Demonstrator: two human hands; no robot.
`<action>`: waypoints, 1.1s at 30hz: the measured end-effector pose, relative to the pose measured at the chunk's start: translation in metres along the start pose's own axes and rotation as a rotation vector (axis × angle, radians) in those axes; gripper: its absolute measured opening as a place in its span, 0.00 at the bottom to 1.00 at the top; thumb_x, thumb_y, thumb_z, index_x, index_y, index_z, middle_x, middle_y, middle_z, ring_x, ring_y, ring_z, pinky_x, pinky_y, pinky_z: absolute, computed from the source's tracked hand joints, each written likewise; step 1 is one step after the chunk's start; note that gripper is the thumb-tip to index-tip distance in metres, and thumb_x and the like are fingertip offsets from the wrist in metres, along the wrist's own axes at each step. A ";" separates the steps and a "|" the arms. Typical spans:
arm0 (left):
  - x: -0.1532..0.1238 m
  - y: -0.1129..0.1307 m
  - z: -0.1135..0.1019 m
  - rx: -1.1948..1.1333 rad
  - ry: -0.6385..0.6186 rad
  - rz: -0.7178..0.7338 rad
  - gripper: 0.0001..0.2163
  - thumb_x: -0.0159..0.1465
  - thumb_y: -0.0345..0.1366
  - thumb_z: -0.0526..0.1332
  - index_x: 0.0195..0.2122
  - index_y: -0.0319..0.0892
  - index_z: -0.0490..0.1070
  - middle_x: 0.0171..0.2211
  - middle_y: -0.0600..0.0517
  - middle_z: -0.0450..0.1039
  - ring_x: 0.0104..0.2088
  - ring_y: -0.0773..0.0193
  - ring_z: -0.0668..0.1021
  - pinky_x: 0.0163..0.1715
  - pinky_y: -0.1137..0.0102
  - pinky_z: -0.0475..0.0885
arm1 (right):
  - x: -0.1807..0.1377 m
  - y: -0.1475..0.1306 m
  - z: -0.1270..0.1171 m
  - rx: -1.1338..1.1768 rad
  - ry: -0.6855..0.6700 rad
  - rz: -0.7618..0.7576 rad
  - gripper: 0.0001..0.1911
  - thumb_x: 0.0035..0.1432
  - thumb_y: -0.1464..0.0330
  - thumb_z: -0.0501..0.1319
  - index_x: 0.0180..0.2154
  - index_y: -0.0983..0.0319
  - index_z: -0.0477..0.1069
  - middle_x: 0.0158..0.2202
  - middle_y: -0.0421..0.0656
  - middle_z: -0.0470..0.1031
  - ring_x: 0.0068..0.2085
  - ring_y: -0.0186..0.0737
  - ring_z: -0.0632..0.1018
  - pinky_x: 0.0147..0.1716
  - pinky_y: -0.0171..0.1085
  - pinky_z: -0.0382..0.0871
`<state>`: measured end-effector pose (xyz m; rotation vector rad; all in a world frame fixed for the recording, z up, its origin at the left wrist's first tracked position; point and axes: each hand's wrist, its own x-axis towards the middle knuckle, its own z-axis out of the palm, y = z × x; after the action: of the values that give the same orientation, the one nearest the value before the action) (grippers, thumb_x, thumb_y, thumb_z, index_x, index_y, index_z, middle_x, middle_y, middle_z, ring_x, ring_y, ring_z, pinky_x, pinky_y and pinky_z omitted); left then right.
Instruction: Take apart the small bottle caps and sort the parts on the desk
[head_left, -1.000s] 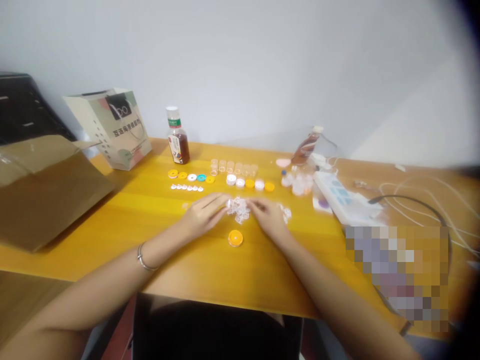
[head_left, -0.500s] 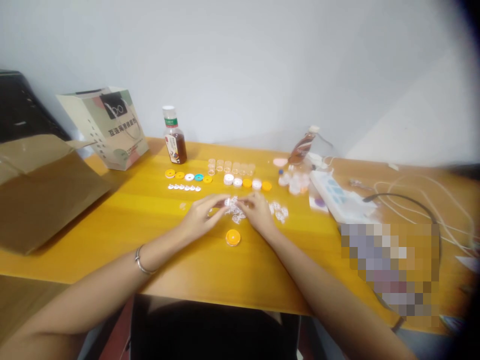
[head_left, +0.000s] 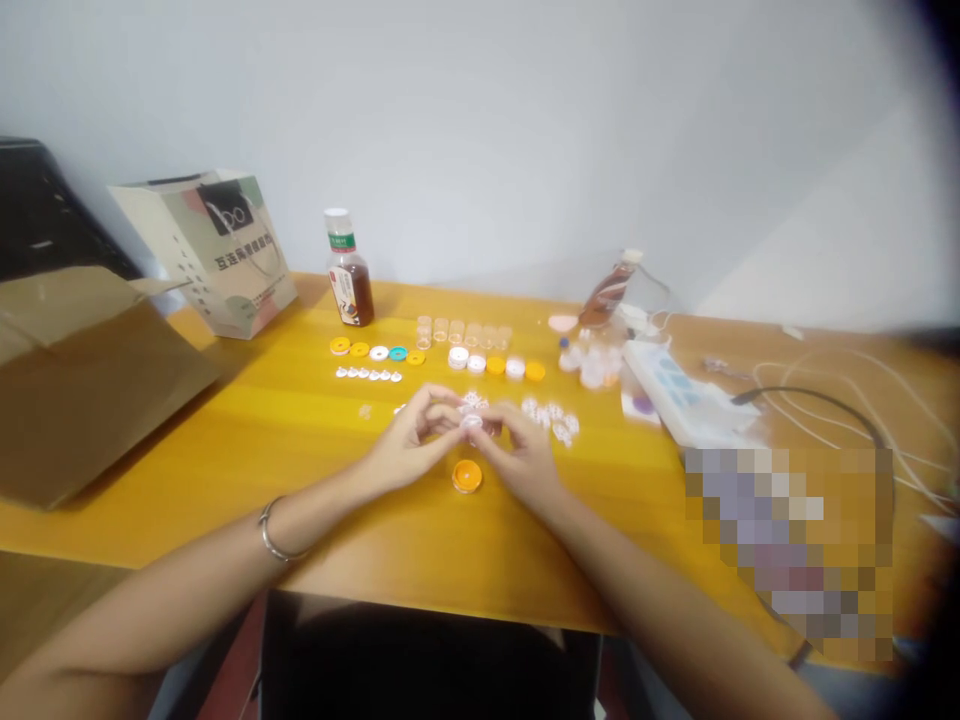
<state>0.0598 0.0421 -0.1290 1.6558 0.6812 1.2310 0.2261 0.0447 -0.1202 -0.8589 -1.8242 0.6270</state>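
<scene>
A small whitish round piece (head_left: 471,424) is pinched between the fingertips of my left hand (head_left: 415,440) and my right hand (head_left: 526,458); its exact kind is too blurred to tell. Just beyond the fingers lies a pile of small white openwork pieces (head_left: 474,400), partly hidden by the hands. More of these white pieces (head_left: 556,418) spread to the right of my right hand. Below the fingertips an orange round cap (head_left: 467,477) rests on the table, near my wrists. My left wrist wears a silver bracelet.
Behind the hands run rows of coloured round caps (head_left: 397,354), clear little cups (head_left: 473,335) and small white discs (head_left: 364,374). A brown drink bottle (head_left: 352,285) and paper bags (head_left: 247,265) stand left. A tilted bottle (head_left: 609,290), power strip (head_left: 675,385) and cables are right.
Both hands have drawn slightly toward me, off the white pile, and now hold the small round piece between them. The orange cap has stayed in place.
</scene>
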 end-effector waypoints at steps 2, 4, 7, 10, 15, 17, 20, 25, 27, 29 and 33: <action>-0.001 0.001 0.001 -0.015 0.030 -0.017 0.11 0.61 0.33 0.58 0.42 0.41 0.58 0.33 0.51 0.72 0.35 0.68 0.76 0.39 0.71 0.71 | -0.002 -0.002 0.002 0.030 0.009 0.015 0.04 0.54 0.67 0.59 0.32 0.59 0.71 0.26 0.38 0.70 0.28 0.34 0.70 0.31 0.35 0.65; -0.001 0.001 0.001 0.034 0.069 -0.043 0.09 0.61 0.35 0.58 0.41 0.40 0.60 0.34 0.50 0.71 0.36 0.67 0.76 0.39 0.71 0.71 | -0.004 -0.002 0.004 0.067 0.022 0.047 0.05 0.54 0.67 0.59 0.34 0.59 0.71 0.28 0.39 0.72 0.29 0.34 0.71 0.32 0.35 0.66; 0.000 -0.001 -0.001 0.161 0.030 -0.099 0.07 0.62 0.37 0.55 0.36 0.38 0.66 0.32 0.50 0.71 0.35 0.66 0.75 0.37 0.71 0.70 | -0.005 0.000 0.007 0.130 0.005 0.082 0.05 0.54 0.67 0.59 0.35 0.59 0.69 0.31 0.40 0.73 0.31 0.34 0.72 0.34 0.36 0.68; 0.000 -0.004 -0.003 0.272 -0.018 -0.102 0.10 0.63 0.38 0.53 0.32 0.37 0.69 0.28 0.51 0.72 0.31 0.66 0.74 0.34 0.71 0.70 | -0.006 0.003 0.007 0.182 -0.052 0.086 0.04 0.54 0.67 0.58 0.34 0.59 0.68 0.30 0.40 0.73 0.31 0.34 0.73 0.34 0.35 0.68; 0.000 -0.001 -0.004 0.598 -0.017 0.033 0.10 0.63 0.35 0.52 0.30 0.39 0.71 0.25 0.53 0.70 0.27 0.67 0.71 0.29 0.73 0.66 | -0.005 0.006 0.005 0.180 -0.063 0.117 0.05 0.52 0.66 0.60 0.32 0.60 0.68 0.29 0.39 0.72 0.30 0.33 0.72 0.33 0.34 0.68; -0.001 0.000 -0.004 0.672 -0.037 0.059 0.11 0.63 0.34 0.51 0.27 0.38 0.70 0.22 0.54 0.67 0.25 0.69 0.69 0.27 0.74 0.63 | -0.004 0.005 0.004 0.173 -0.068 0.146 0.06 0.52 0.64 0.59 0.30 0.60 0.68 0.27 0.39 0.71 0.30 0.34 0.72 0.33 0.34 0.68; -0.001 0.001 -0.004 0.691 -0.056 0.051 0.12 0.63 0.33 0.51 0.25 0.38 0.69 0.21 0.54 0.66 0.24 0.69 0.67 0.26 0.75 0.62 | -0.003 0.002 0.002 0.188 -0.089 0.196 0.10 0.54 0.63 0.57 0.26 0.61 0.67 0.24 0.39 0.70 0.28 0.33 0.71 0.31 0.34 0.67; 0.002 0.000 -0.003 0.586 -0.105 0.019 0.10 0.61 0.31 0.51 0.27 0.39 0.71 0.22 0.55 0.68 0.24 0.70 0.68 0.25 0.76 0.61 | 0.000 -0.001 0.002 0.215 -0.080 0.260 0.14 0.56 0.61 0.55 0.22 0.61 0.65 0.21 0.37 0.68 0.24 0.32 0.70 0.28 0.32 0.65; 0.003 0.000 -0.003 0.533 -0.114 0.004 0.11 0.62 0.32 0.51 0.26 0.39 0.71 0.22 0.55 0.68 0.24 0.70 0.68 0.25 0.76 0.62 | 0.000 -0.001 0.002 0.199 -0.067 0.282 0.15 0.56 0.60 0.54 0.21 0.61 0.64 0.19 0.37 0.67 0.23 0.32 0.69 0.27 0.32 0.65; 0.004 0.001 -0.003 0.466 -0.129 -0.026 0.12 0.62 0.33 0.51 0.26 0.38 0.70 0.21 0.55 0.67 0.24 0.70 0.69 0.26 0.75 0.64 | 0.000 0.000 0.003 0.204 -0.055 0.297 0.17 0.56 0.60 0.54 0.20 0.61 0.65 0.19 0.37 0.66 0.23 0.32 0.69 0.26 0.32 0.65; 0.005 0.001 -0.008 0.265 -0.192 -0.129 0.13 0.63 0.38 0.52 0.27 0.38 0.69 0.23 0.53 0.68 0.26 0.69 0.70 0.28 0.74 0.66 | 0.001 0.000 0.004 0.312 -0.027 0.339 0.13 0.55 0.59 0.56 0.26 0.61 0.67 0.21 0.37 0.70 0.23 0.32 0.71 0.25 0.32 0.67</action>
<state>0.0542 0.0485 -0.1256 1.8866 0.8442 0.9052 0.2220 0.0454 -0.1216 -0.9543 -1.5592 1.1104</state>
